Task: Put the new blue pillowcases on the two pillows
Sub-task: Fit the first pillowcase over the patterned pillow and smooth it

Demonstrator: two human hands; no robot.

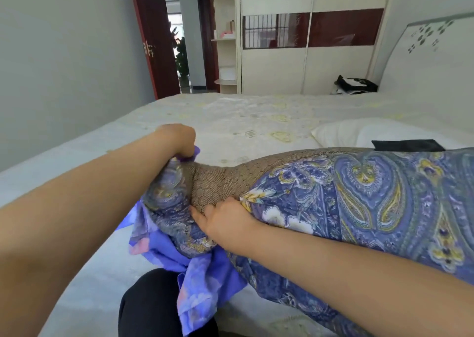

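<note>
Here, left hand (179, 139) pinches silky blue pillowcase (372, 195) hem; right hand (225, 218) grips paisley edge w/ woven brown pillow (215, 182) exposed.

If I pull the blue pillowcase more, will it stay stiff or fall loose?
The blue pillowcase will probably hang loose: its free end already droops in folds off the bed. It looks thin and light, bunching where the left hand grips it.
</note>
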